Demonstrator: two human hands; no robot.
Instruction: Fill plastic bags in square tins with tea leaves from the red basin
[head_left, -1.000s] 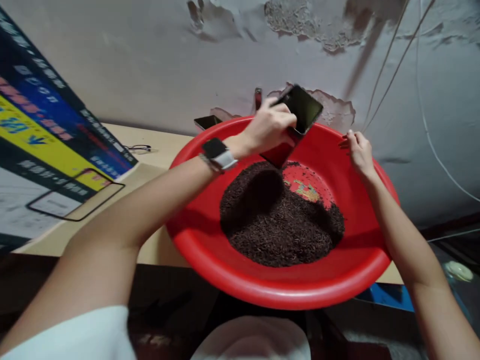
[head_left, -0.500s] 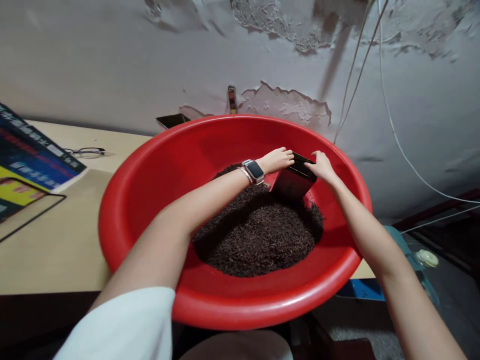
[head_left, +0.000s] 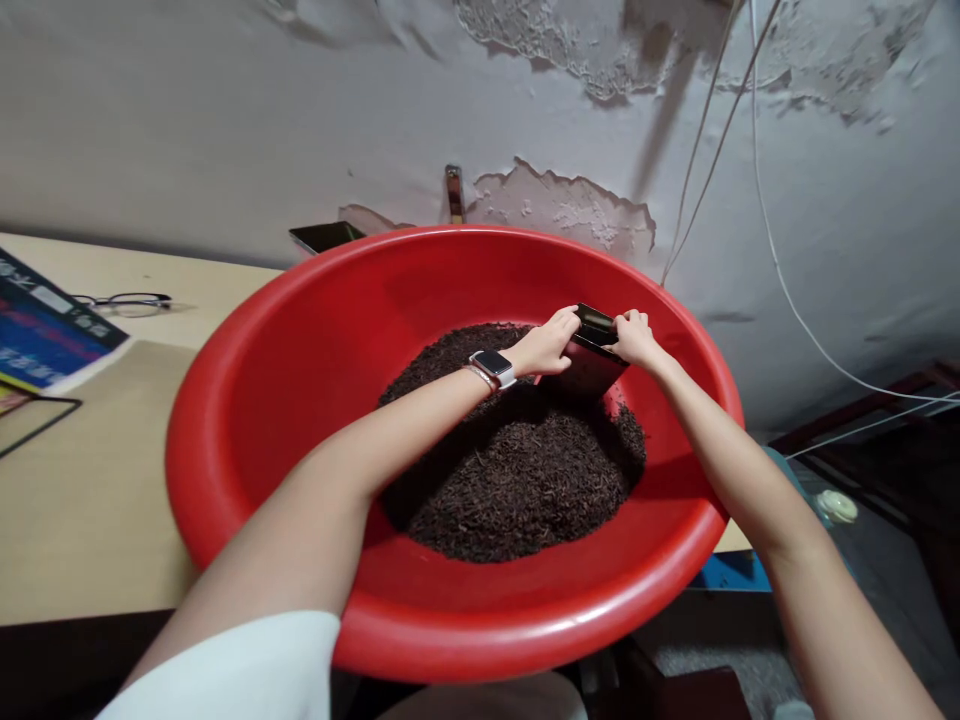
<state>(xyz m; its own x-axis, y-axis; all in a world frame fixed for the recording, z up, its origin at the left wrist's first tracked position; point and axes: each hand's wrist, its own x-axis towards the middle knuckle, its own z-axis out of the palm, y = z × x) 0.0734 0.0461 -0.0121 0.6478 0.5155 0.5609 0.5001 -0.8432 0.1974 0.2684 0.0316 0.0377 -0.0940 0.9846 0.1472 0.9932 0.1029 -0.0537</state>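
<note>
A large red basin [head_left: 240, 400] fills the middle of the view, with a heap of dark loose tea leaves [head_left: 517, 480] in its bottom. At the heap's far right side stands a dark box [head_left: 585, 372], its lower part against the leaves. Its upper end shows a shiny, dark opening or lid; I cannot tell which. My left hand [head_left: 549, 345], below a wristwatch, is closed on the box's left upper edge. From the other side, my right hand [head_left: 634, 338] pinches the right upper edge.
Beneath the basin is a pale wooden table [head_left: 97, 510]. To the left lie eyeglasses [head_left: 139, 300] and a printed sheet or bag [head_left: 52, 330]. A dark flat object [head_left: 326, 237] sits behind the rim, near the peeling wall [head_left: 225, 120]. White cables [head_left: 780, 250] hang at right.
The box's top has opened up more to view between my hands. My left hand has shifted slightly down and left, and my right fingers have curled in closer. The camera view has shifted slightly.
</note>
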